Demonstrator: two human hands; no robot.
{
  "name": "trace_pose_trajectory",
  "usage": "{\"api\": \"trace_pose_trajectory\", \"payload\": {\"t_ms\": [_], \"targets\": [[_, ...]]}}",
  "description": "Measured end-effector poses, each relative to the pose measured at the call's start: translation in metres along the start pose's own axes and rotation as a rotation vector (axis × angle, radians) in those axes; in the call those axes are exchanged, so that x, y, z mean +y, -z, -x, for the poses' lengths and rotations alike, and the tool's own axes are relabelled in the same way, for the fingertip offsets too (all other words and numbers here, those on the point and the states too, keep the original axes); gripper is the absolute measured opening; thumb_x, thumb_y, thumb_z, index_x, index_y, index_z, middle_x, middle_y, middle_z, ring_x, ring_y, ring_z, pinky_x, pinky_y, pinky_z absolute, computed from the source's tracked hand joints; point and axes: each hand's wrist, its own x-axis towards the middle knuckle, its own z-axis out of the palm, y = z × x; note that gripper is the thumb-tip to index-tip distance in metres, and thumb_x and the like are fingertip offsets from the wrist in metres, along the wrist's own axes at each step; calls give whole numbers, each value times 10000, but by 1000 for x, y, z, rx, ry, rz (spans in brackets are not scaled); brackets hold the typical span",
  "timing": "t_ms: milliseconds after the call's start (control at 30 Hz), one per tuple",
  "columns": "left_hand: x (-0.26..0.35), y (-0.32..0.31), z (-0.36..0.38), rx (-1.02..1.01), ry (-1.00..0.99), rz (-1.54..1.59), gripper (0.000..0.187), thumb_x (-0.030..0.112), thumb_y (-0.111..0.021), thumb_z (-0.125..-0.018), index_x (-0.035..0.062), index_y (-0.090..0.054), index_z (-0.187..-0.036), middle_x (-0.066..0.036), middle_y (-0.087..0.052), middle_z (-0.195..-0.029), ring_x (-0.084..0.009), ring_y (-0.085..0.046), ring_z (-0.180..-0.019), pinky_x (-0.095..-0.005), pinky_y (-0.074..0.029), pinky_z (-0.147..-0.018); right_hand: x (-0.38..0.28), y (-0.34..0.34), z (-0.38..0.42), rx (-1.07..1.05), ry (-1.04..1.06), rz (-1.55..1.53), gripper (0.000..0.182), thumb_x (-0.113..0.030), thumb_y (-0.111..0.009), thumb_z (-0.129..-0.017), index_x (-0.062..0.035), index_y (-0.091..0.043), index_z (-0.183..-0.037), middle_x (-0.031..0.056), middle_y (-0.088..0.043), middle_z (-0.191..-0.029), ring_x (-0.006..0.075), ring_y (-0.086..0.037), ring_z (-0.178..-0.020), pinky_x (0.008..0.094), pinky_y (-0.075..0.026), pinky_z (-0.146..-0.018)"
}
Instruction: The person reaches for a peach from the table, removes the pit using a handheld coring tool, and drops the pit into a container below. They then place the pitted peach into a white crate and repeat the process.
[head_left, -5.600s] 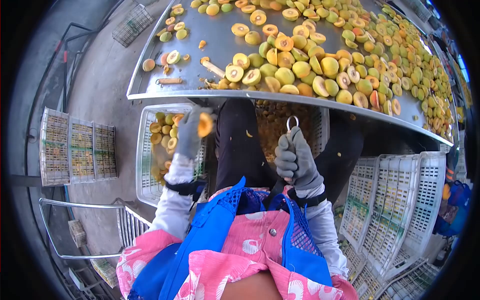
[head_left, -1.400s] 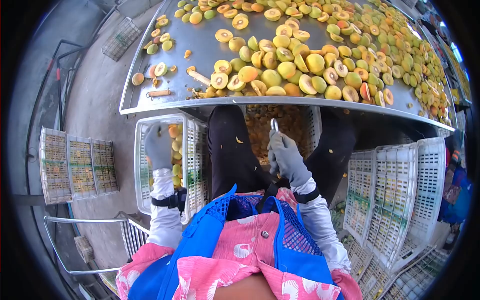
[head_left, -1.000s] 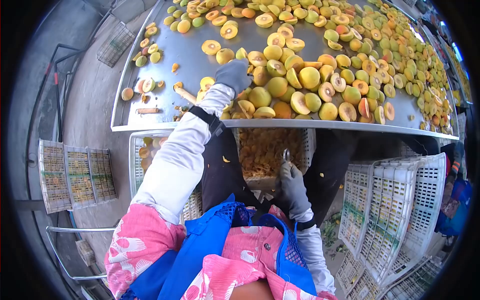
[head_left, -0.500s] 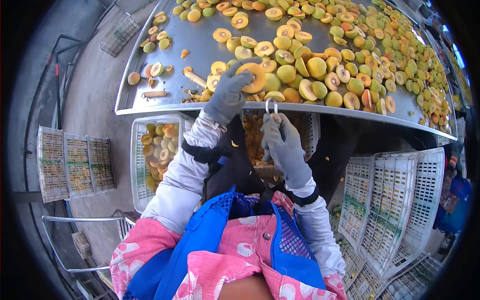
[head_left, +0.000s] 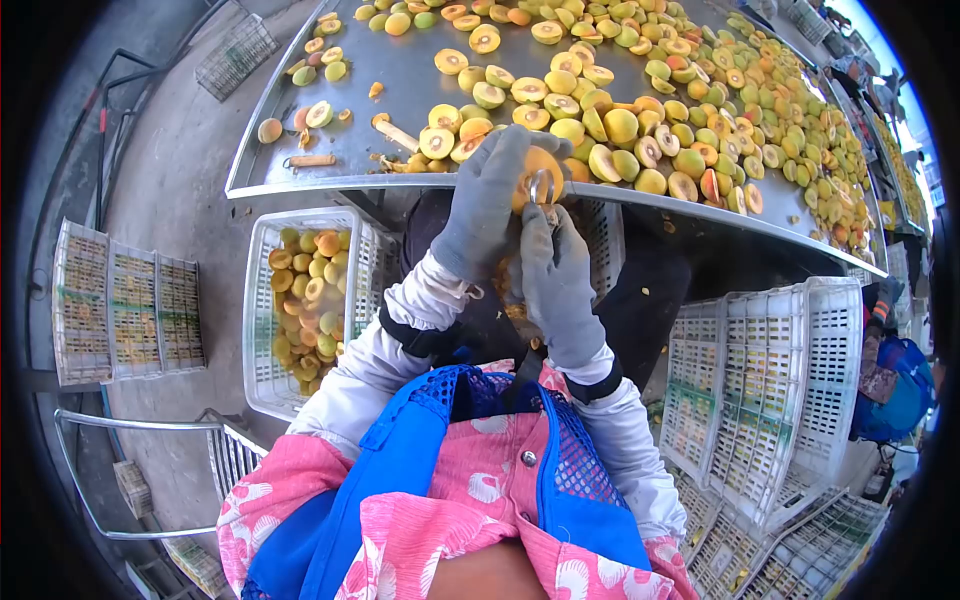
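My left hand [head_left: 485, 205], in a grey glove, is closed around a yellow peach half [head_left: 548, 165] just over the table's near edge. The cut face is turned toward my right hand. In my gloved right hand [head_left: 562, 290] is a pitting tool with a rounded metal loop [head_left: 540, 186]; its handle is mostly hidden by the fingers. The loop lies against the cut face of the peach half. Many halved peaches [head_left: 620, 125] cover the metal table [head_left: 390, 70] beyond my hands.
A white crate [head_left: 256, 330] of peach halves stands on the floor at left. Another tool with a wooden handle [head_left: 309, 160] lies on the table. Stacked white crates [head_left: 745, 380] stand at right, more crates [head_left: 125, 305] at far left. A person with a blue bag [head_left: 893, 390] is at far right.
My left hand has brought the peach half toward me and to the right, off the fruit pile to the table edge. The tool's loop, apart from it before, now meets its cut face.
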Motion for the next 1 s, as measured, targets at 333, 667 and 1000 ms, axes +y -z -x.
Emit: {"api": "trace_pose_trajectory", "payload": {"t_ms": [333,667,1000], "targets": [[-4,-21,9,150,-146,-89,271,207,-534,-993,-6,-607,-1145,-124,-670,-1011,-128,-643,-816,-272,-548,-750,-15,1,15,-43,-149,21,343,-387,-433,-1019,-55,-521,-1017,6,-473,-602,70,-407,-415,238,-382,-362],[-12,-6,2,199,-70,-441,285,235,-561,-968,-20,-677,-1020,-63,-683,-822,-72,-600,-749,-212,-490,-669,-18,4,12,-123,-487,-149,372,-431,-358,-1024,-101,-480,-903,-9,-416,-518,110,-351,-341,284,-343,-320],[-3,-12,7,111,-1,-513,337,256,-511,-995,-30,-639,-1119,-101,-692,-924,-127,-639,-770,-252,-527,-710,-19,2,16,-126,-399,-81,348,-414,-403,-1017,-82,-498,-976,4,-466,-567,97,-408,-390,265,-385,-338]]}}
